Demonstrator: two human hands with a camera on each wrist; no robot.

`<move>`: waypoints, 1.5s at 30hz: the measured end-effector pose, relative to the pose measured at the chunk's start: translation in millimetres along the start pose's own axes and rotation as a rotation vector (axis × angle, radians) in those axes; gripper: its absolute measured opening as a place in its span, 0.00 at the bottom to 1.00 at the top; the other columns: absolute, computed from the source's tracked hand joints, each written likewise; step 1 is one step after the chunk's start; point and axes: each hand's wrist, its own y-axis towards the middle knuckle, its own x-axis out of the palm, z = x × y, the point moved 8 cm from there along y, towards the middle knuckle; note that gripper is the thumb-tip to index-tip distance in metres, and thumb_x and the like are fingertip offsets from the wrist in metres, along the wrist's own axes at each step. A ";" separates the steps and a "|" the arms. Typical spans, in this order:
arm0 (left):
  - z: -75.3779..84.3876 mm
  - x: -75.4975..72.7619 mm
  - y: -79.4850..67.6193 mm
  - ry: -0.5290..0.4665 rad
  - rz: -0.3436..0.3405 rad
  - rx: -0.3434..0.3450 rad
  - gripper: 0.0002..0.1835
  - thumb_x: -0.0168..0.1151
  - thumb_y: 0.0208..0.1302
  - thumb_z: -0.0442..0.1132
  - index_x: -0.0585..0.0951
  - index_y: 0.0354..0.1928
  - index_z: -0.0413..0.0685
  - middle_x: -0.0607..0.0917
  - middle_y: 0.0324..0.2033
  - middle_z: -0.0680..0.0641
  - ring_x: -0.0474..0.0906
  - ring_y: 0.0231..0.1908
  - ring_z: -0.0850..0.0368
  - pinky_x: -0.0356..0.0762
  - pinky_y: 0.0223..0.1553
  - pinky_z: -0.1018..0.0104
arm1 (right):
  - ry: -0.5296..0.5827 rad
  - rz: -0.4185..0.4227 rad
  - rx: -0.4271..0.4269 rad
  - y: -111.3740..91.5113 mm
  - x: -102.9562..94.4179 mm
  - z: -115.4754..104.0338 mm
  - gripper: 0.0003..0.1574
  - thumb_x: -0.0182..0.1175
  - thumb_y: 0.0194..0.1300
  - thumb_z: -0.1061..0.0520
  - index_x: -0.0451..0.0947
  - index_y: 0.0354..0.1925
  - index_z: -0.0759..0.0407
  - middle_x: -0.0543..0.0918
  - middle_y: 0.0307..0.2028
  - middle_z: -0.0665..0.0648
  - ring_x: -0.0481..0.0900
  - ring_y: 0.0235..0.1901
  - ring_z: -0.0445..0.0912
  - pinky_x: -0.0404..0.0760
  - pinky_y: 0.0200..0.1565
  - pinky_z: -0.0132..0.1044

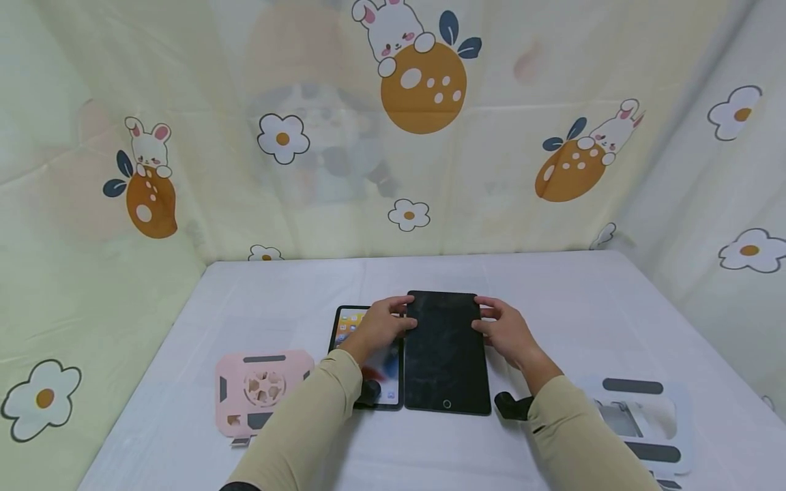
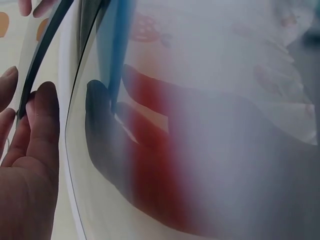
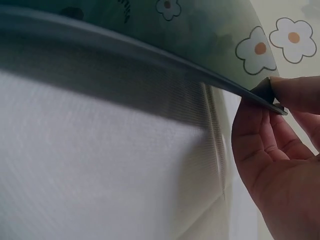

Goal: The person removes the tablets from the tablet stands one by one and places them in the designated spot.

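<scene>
A black tablet [image 1: 447, 354] with a round home button is held up between both hands. My left hand [image 1: 376, 331] pinches its upper left edge, fingers and thumb on either side. On the opposite edge, my right hand [image 1: 510, 334] grips the upper right corner area. The right wrist view shows the raised tablet [image 3: 165, 60] edge-on, pinched between thumb and fingers. A second tablet [image 1: 389, 385] with a lit screen and app icons lies partly hidden under my left forearm. Its glossy screen [image 2: 215, 150] fills much of the left wrist view and mirrors the hand.
A pink stand [image 1: 236, 372] with a round vented opening and grey pads lies at the left. At the right, a pale blue stand [image 1: 683, 423] with dark pads is partly covered by the right sleeve. Patterned curtain [image 1: 331, 225] walls border the white table [image 1: 276, 286].
</scene>
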 end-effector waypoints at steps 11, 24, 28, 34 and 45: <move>-0.8 -2.9 -1.8 0.013 0.018 -0.015 0.31 0.67 0.66 0.39 0.72 0.70 0.48 0.73 0.66 0.39 0.77 0.59 0.45 0.74 0.59 0.50 | -0.048 0.008 -0.011 0.4 -1.4 2.3 0.35 0.55 0.72 0.64 0.59 0.73 0.66 0.70 0.64 0.73 0.78 0.55 0.61 0.80 0.54 0.48; -2.7 -3.1 -0.3 0.067 0.021 -0.029 0.30 0.66 0.67 0.40 0.71 0.69 0.42 0.77 0.62 0.39 0.72 0.63 0.43 0.73 0.60 0.50 | -0.088 0.019 0.008 -0.8 -0.6 3.7 0.37 0.58 0.71 0.61 0.58 0.72 0.70 0.73 0.61 0.74 0.79 0.55 0.61 0.78 0.56 0.50; -2.0 -1.3 0.1 0.079 0.017 -0.017 0.32 0.67 0.66 0.39 0.70 0.70 0.41 0.76 0.63 0.39 0.72 0.63 0.44 0.72 0.61 0.51 | -0.088 0.013 0.023 -2.6 0.7 4.9 0.37 0.58 0.71 0.61 0.58 0.71 0.72 0.72 0.62 0.75 0.78 0.56 0.62 0.77 0.57 0.51; 0.6 -1.0 -1.6 0.065 0.034 -0.025 0.35 0.67 0.65 0.38 0.67 0.71 0.40 0.76 0.63 0.39 0.74 0.61 0.43 0.72 0.61 0.49 | -0.108 0.018 0.032 -3.1 0.7 6.3 0.37 0.58 0.71 0.59 0.58 0.71 0.72 0.73 0.62 0.74 0.79 0.56 0.61 0.77 0.57 0.51; -1.7 -2.0 -2.1 0.069 0.027 -0.041 0.32 0.67 0.65 0.39 0.69 0.69 0.38 0.76 0.62 0.39 0.73 0.62 0.43 0.71 0.62 0.49 | -0.130 0.027 0.034 -4.7 3.0 6.6 0.37 0.58 0.72 0.58 0.58 0.71 0.73 0.74 0.61 0.74 0.78 0.55 0.62 0.76 0.58 0.53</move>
